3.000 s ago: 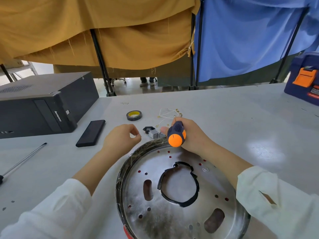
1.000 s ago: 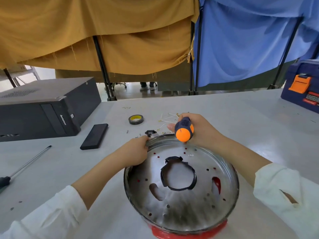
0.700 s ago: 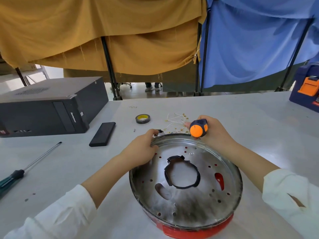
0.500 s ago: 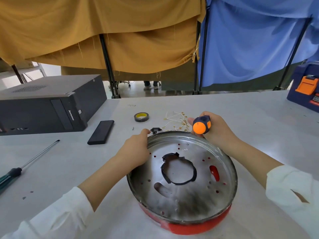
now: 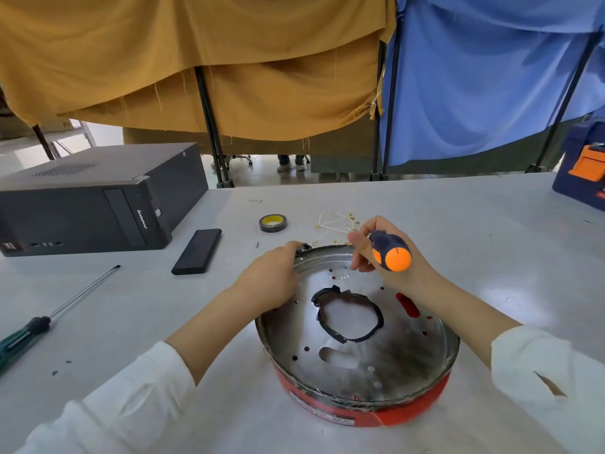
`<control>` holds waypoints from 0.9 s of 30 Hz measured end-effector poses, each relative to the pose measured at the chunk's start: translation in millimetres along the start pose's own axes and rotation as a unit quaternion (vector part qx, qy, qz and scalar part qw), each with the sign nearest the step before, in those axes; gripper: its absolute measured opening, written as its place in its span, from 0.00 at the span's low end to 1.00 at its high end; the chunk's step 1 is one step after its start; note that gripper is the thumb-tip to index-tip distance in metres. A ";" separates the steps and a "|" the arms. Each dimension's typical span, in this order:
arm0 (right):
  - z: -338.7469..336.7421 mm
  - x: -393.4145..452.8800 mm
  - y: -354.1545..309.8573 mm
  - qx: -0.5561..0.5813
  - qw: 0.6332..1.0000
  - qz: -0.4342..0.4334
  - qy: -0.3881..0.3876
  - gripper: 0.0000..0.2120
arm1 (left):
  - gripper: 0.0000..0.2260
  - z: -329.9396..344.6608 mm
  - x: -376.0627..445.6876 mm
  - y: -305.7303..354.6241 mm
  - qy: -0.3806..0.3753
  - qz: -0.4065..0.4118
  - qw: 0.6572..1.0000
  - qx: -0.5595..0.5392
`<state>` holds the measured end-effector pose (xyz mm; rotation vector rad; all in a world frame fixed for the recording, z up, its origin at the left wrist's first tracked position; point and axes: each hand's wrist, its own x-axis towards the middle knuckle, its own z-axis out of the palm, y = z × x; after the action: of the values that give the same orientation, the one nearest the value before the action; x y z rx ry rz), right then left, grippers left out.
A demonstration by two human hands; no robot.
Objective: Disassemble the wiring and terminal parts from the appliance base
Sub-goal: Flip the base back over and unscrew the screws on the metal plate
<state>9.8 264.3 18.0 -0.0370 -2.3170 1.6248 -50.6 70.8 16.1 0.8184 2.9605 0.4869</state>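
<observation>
Grey table, bearing all items shown. Behind its far edge hang a mustard curtain and a blue curtain. Black computer case, lying flat at the far left of the table. Appliance base, round, with a red outer wall and a perforated metal plate facing up; it sits in the near centre of the table, a black ring-shaped part around its central opening. Blue and orange toolbox, partly cut off at the far right edge. Long screwdriver with a dark green handle, lying on the table to the left, well apart from the base. Black phone, flat beside the computer case. Left hand, fingers curled over the far left rim of the base, gripping it; a small black terminal part shows just beyond the fingertips. Right hand, closed around an orange-capped screwdriver, held over the far part of the plate; the shaft and tip are hidden by the hand. Roll of black tape with a yellow core, beyond the base. Loose pale wires with small brass terminals, lying on the table just beyond the base's far rim.
</observation>
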 end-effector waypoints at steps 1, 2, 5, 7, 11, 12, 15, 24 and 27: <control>0.0 0.3 -0.9 0.014 1.000 -0.015 0.010 0.07 | 0.26 -0.1 -0.1 -1.8 0.001 -0.008 1.000 0.012; -1.1 -0.7 -1.1 0.022 0.999 -0.040 0.017 0.08 | 0.27 -0.8 -0.8 -3.7 0.000 -0.017 1.000 0.026; -0.7 -6.2 -2.2 0.003 0.997 -0.065 0.043 0.18 | 0.27 -4.6 -5.1 -9.7 -0.019 -0.045 0.997 0.052; 1.0 -7.5 -2.2 -0.008 0.996 -0.053 0.075 0.19 | 0.26 -7.4 -7.7 -14.3 -0.030 -0.064 0.996 0.053; 5.8 -5.1 -12.3 -0.091 0.985 -0.066 0.131 0.21 | 0.21 -9.3 -8.5 -18.4 -0.042 -0.064 0.996 0.044; 6.9 -4.6 -16.5 -0.100 0.982 -0.072 0.141 0.23 | 0.21 -9.3 -7.0 -16.4 -0.043 -0.056 0.997 0.034; 8.2 -2.7 -26.7 -0.079 0.975 -0.109 0.178 0.24 | 0.22 -4.6 2.2 -5.5 -0.041 -0.021 0.999 0.012; 0.1 -5.0 -40.3 -0.048 0.947 -0.214 0.234 0.24 | 0.22 15.2 21.0 2.0 0.024 0.001 1.000 -0.003; 0.3 -6.2 -42.6 -0.015 0.950 -0.202 0.239 0.27 | 0.22 12.1 22.2 -1.5 0.011 0.014 0.999 -0.029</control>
<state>22.2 247.7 55.7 0.0337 -1.8309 1.2139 -69.2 84.3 5.3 0.8551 2.9438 0.5844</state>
